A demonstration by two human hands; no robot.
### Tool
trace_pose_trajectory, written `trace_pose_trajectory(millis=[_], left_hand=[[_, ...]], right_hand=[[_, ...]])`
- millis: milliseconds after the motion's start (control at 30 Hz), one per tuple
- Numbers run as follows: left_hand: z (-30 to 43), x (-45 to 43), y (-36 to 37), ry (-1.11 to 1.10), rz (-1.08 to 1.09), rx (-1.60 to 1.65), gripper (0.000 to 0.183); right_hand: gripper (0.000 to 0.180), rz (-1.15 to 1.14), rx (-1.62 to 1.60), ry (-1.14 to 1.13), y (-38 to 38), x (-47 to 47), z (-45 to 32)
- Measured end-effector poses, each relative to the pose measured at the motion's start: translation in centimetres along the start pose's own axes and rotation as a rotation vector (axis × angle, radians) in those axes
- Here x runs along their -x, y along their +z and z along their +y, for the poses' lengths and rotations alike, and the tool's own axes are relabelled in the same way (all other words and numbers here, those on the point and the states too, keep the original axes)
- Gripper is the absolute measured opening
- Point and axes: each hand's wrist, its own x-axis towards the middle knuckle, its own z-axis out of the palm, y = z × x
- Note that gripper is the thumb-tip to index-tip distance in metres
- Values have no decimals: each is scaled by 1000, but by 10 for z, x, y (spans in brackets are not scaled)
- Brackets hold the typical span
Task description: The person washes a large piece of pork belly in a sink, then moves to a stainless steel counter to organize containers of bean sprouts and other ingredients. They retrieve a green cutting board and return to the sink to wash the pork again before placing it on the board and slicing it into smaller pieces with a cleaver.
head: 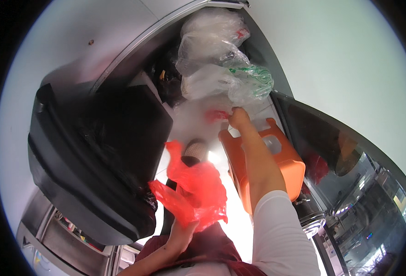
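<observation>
A crumpled red plastic bag is bunched up in my left hand, low in the view in front of my body. Its loose ends spread upward and to the left. My right hand reaches forward over an orange plastic stool, with its fingers closed at the edge of a small piece of red plastic. That piece looks blurred. Just beyond this hand lies a clear plastic bag with green print, against other filled translucent bags.
A large black bin stands on the left. To the right is a glossy dark panel with reflections, beside a shiny metal container. My shoe is on the white tiled floor. Pale walls border the corner.
</observation>
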Motion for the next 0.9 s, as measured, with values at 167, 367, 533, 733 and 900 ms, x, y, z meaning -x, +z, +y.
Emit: trace_pose_trajectory(millis=[167,367,533,733,900], left_hand=[[10,2,9,-178,93,223,53],[15,0,25,-145,-71,377,59],[35,-11,58,252,104,-1,43],[54,4,68,154,125,452,42],[57,7,72,138,61,451,39]], right_hand=[[41,116,-494,9,-18,83,-6],[38,-362,-1082,416,-96,232,-43],[43,-296,-1046,179,-109,311,-36],[49,292,-1932,207,-181,297,13],[50,70,-1872,-51,-188,313,40]])
